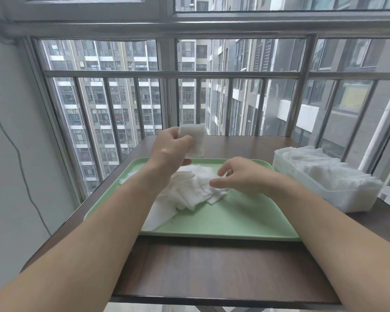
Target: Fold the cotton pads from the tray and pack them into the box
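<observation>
A green tray (234, 221) lies on the dark wooden table and carries a loose heap of white cotton pads (189, 190). My left hand (169, 149) is raised above the tray's far edge and pinches one white cotton pad (195, 139) between thumb and fingers. My right hand (241, 174) hovers low over the heap's right side with fingers loosely curled, holding nothing, its thumb close to the pads. A translucent plastic box (324, 183) stands to the right of the tray, filled with white pads.
The table (212, 271) stands against a metal window railing (167, 74) with tall buildings outside. A grey wall with a thin cable (20, 158) is on the left. The box sits near the table's right edge.
</observation>
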A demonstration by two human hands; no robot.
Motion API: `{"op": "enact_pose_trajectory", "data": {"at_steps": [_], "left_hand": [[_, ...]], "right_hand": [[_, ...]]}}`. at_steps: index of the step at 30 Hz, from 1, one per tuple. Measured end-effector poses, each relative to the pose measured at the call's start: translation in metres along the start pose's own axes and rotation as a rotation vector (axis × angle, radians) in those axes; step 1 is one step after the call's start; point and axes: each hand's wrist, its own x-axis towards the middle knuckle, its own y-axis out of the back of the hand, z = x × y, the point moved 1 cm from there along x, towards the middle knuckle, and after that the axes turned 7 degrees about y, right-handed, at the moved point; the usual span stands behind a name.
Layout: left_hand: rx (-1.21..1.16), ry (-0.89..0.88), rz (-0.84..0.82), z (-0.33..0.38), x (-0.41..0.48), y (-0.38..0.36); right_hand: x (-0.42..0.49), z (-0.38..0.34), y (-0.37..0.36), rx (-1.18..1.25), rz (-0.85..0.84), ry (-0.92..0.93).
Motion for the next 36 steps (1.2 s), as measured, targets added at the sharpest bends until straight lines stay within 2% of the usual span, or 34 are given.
{"op": "enact_pose_trajectory", "data": {"at_steps": [4, 10, 16, 20, 23, 25, 29, 36], "left_hand": [[0.003, -0.001, -0.002, 0.0, 0.0, 0.0], [0.002, 0.001, -0.002, -0.001, 0.001, 0.001], [0.035, -0.005, -0.007, -0.002, 0.0, 0.0], [0.057, 0.031, -0.04, -0.005, 0.0, 0.001], [0.053, 0.036, -0.101, -0.006, 0.0, 0.001], [0.077, -0.003, -0.202, -0.005, -0.003, -0.002], [0.079, -0.08, -0.333, -0.004, -0.008, -0.009], [0.062, -0.095, -0.372, -0.002, -0.01, -0.01]], "right_hand": [[-0.004, -0.006, -0.001, 0.095, -0.026, 0.032], [-0.007, -0.006, 0.014, 0.34, 0.109, 0.071], [-0.006, -0.002, 0.015, 0.358, 0.108, 0.062], [-0.006, -0.004, 0.024, 0.649, 0.178, 0.141], [-0.007, -0.007, 0.025, 0.93, 0.106, 0.203], [-0.007, -0.009, 0.024, 1.006, 0.053, 0.229], [-0.007, -0.01, 0.023, 0.996, 0.12, 0.25], [-0.008, -0.011, 0.023, 0.876, 0.263, 0.238]]}}
